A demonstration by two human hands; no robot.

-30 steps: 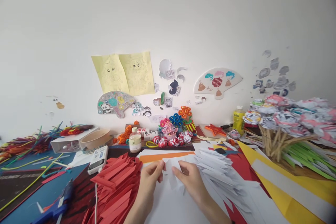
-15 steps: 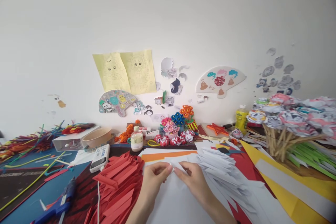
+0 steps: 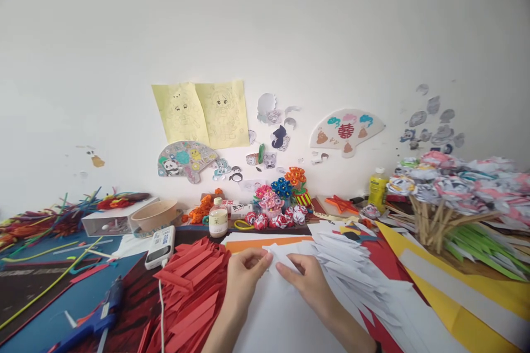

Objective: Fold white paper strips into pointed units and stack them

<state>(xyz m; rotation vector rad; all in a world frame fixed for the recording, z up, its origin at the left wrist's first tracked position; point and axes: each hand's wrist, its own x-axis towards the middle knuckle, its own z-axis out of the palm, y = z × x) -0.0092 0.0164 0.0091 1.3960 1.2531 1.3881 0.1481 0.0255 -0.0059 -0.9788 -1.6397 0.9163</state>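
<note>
Both hands work on a small piece of white paper [image 3: 278, 258] over a white sheet [image 3: 277, 314] on the table. My left hand [image 3: 244, 276] pinches the paper's left edge with thumb and fingers. My right hand [image 3: 306, 281] presses on its right side, fingers flat on the fold. A pile of folded red paper pieces [image 3: 194, 292] lies just left of my left hand. A heap of folded white paper pieces [image 3: 351, 270] lies just right of my right hand.
A blue glue gun [image 3: 95, 320] lies at the front left, with a white power bank [image 3: 159, 247] and its cable nearby. A small bottle [image 3: 217, 219], paper flowers [image 3: 281, 198] and a yellow glue bottle [image 3: 377, 188] stand at the back. Paper roses on sticks [image 3: 451, 193] fill the right side.
The white paper stood raised between the fingers a second ago; now it lies lower and flatter under both hands. The view has shifted slightly to the left.
</note>
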